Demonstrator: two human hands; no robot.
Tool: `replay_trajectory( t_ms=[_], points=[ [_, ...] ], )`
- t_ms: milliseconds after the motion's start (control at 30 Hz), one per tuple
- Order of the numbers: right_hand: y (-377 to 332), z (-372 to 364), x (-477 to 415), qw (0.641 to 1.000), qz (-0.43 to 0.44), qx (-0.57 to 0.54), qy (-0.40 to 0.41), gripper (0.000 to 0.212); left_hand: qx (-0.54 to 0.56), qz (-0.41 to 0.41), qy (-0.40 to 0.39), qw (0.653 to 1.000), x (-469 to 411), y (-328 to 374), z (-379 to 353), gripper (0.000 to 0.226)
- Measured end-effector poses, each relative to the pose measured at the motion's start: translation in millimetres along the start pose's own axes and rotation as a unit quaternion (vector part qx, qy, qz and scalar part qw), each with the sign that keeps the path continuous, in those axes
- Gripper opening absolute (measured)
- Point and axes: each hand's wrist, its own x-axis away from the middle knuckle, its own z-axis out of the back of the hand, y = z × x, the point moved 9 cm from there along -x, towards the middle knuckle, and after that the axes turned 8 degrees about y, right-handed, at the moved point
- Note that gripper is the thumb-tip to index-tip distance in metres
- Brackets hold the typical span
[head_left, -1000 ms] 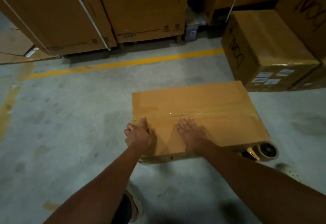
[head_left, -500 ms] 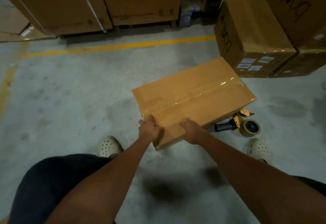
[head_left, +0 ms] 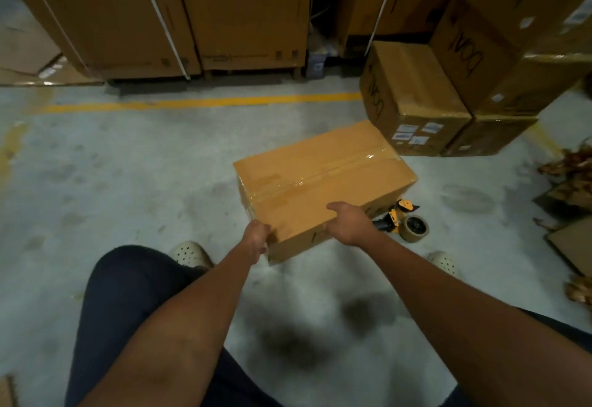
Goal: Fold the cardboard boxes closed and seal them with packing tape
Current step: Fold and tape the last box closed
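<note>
Floor (head_left: 128, 182): grey concrete.
Box (head_left: 320, 179): taped along top seam.
Left hand (head_left: 256, 236): curled round near corner.
Right hand (head_left: 347, 224): gripping near edge.
Tape dispenser (head_left: 403, 224): beside box.

L hand (head_left: 256, 236), R hand (head_left: 348, 224) on near end of taped box (head_left: 320, 182); tape gun (head_left: 407, 224) beside, poss. in contact

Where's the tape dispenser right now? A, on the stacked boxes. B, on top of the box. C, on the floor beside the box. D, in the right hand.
C: the tape dispenser lies on the floor right of the box, while the left hand and right hand both grip the box's near end.
</note>
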Motion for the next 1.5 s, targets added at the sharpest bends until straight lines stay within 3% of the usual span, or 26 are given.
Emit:
replay_trajectory(
  t_ms=[200, 300, 367, 433, 467, 533, 600, 633, 733, 833, 967, 1167, 1233, 1300, 1400, 1500],
  points=[
    [25.6, -35.0, -15.4, 0.997, -0.061, -0.037, -0.027, 0.059, -0.054, -0.039, -0.037, 0.997, -26.5, 7.2, -14.3, 0.036],
    [40.3, -58.7, -31.6, 0.981, -0.146, -0.125, -0.02, 0.053, -0.136, -0.052, 0.01, 0.989, -52.0, 6.9, -13.2, 0.035],
    [53.2, -74.8, -40.5, 0.952, -0.235, -0.197, -0.007, 0.035, -0.224, -0.087, 0.065, 0.968, -55.0, 15.3, -10.9, 0.031],
    [60.0, -91.7, -48.5, 0.895, -0.322, -0.308, 0.001, 0.027, -0.279, -0.111, 0.113, 0.947, -55.3, 20.0, -12.1, 0.047],
    [62.0, -100.5, -55.0, 0.863, -0.356, -0.358, 0.002, 0.038, -0.288, -0.125, 0.124, 0.941, -55.6, 21.1, -14.3, 0.061],
    [60.5, -116.4, -72.4, 0.834, -0.379, -0.402, -0.01, 0.063, -0.297, -0.18, 0.129, 0.929, -66.1, 23.5, -21.0, 0.079],
    [51.2, -130.6, -79.1, 0.823, -0.373, -0.427, -0.029, 0.084, -0.307, -0.193, 0.124, 0.924, -80.0, 24.0, -23.5, 0.071],
    [47.2, -134.9, -80.0, 0.833, -0.358, -0.422, -0.03, 0.086, -0.281, -0.179, 0.134, 0.933, -85.9, 23.5, -21.1, 0.064],
    [49.7, -137.0, -91.4, 0.907, -0.264, -0.328, -0.006, 0.071, -0.222, -0.187, 0.158, 0.944, -79.7, 26.2, -20.1, 0.059],
    [66.2, -134.2, -122.2, 0.942, -0.19, -0.275, -0.011, 0.084, -0.245, -0.211, 0.142, 0.935, -72.7, 29.6, -31.7, 0.066],
    [57.8, -93.7, -145.9, 0.964, -0.149, -0.219, -0.007, 0.075, -0.216, -0.236, 0.119, 0.94, -77.4, 47.4, -47.7, 0.069],
    [69.0, -72.5, -168.9, 0.963, -0.137, -0.231, 0.023, 0.073, -0.238, -0.304, 0.029, 0.922, -95.0, 83.5, -87.9, 0.06],
    [78.5, -68.6, -170.4, 0.954, -0.151, -0.255, 0.043, 0.07, -0.277, -0.318, 0.1, 0.901, -96.7, 92.8, -86.4, 0.053],
    [95.5, -67.0, -166.4, 0.936, -0.184, -0.29, 0.079, 0.059, -0.356, -0.401, 0.146, 0.831, -86.6, 108.3, -103.0, 0.05],
    [136.2, -89.2, -156.4, 0.875, -0.28, -0.383, 0.1, 0.051, -0.396, -0.53, 0.066, 0.747, -74.5, 125.9, -162.8, 0.035],
    [190.0, -121.9, -139.1, 0.768, -0.398, -0.492, 0.104, 0.028, -0.44, -0.556, -0.002, 0.705, -90.4, 137.6, -212.0, 0.03]
  ],
)
